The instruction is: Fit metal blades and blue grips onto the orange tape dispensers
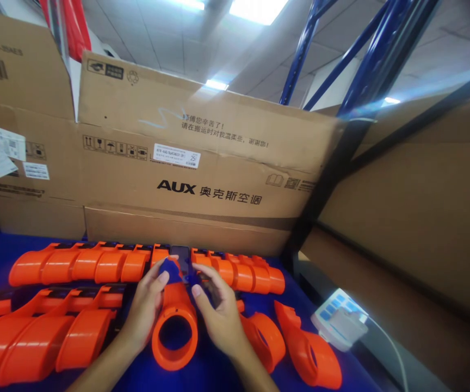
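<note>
My left hand is closed around the upper end of an orange plastic part with a ring. The ring points toward me, and a blue piece sits at the part's far end beside my thumb. My right hand is just to the right, thumb and fingers curled around a small dark blue piece whose shape is partly hidden. Whether that piece touches the orange part I cannot tell. A dark flat rectangular object lies just beyond both hands.
Rows of similar orange parts line the blue surface, with more at front left and loose ones at right. A white power strip with a plugged-in charger lies right. Cardboard stands behind; a dark rack post rises at right.
</note>
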`<state>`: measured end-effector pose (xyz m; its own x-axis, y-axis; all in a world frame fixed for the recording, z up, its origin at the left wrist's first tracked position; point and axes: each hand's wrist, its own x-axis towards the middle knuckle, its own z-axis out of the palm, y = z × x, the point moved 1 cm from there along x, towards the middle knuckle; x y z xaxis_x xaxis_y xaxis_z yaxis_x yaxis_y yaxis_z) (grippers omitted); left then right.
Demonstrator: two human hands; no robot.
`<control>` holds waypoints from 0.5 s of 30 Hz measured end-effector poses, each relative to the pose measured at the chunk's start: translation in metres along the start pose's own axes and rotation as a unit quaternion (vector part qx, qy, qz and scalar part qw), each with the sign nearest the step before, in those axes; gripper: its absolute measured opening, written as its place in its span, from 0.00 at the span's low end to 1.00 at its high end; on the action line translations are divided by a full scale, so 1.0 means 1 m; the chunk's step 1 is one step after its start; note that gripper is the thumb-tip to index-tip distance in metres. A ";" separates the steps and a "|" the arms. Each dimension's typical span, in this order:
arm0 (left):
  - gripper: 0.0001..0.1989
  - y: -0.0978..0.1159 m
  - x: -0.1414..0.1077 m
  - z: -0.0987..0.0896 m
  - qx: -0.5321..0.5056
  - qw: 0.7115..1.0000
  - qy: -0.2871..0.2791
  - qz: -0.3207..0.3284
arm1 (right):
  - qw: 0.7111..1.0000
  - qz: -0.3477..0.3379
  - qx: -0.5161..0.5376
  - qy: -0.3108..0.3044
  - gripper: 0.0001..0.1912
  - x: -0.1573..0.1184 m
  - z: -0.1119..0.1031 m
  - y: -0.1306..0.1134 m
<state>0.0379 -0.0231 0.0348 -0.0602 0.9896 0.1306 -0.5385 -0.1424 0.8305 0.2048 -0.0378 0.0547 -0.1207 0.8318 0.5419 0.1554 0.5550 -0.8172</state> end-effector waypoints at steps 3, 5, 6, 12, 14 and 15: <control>0.27 0.000 -0.001 -0.001 0.020 1.000 0.005 0.012 | 1.000 -0.017 -0.010 0.011 0.19 0.002 -0.006 -0.001; 0.27 0.000 -0.002 -0.003 0.024 1.000 -0.001 0.013 | 0.999 -0.030 -0.012 0.001 0.18 0.003 -0.008 -0.004; 0.27 0.000 -0.002 -0.003 0.024 1.000 -0.004 0.014 | 0.999 -0.034 -0.014 -0.002 0.18 0.003 -0.009 -0.005; 0.26 0.000 -0.002 -0.004 0.012 0.999 -0.022 0.030 | 1.000 -0.021 -0.019 -0.005 0.18 0.004 -0.007 -0.006; 0.26 0.000 -0.002 -0.004 0.008 0.999 -0.033 0.032 | 1.000 -0.016 -0.017 -0.007 0.17 0.003 -0.007 -0.006; 0.26 0.000 -0.002 -0.004 0.005 0.999 -0.039 0.034 | 1.000 -0.013 -0.016 -0.008 0.17 0.003 -0.007 -0.006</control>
<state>0.0347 -0.0254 0.0319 -0.0310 0.9733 0.2276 -0.5274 -0.2093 0.8234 0.2106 -0.0388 0.0629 -0.1406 0.8172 0.5589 0.1840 0.5763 -0.7963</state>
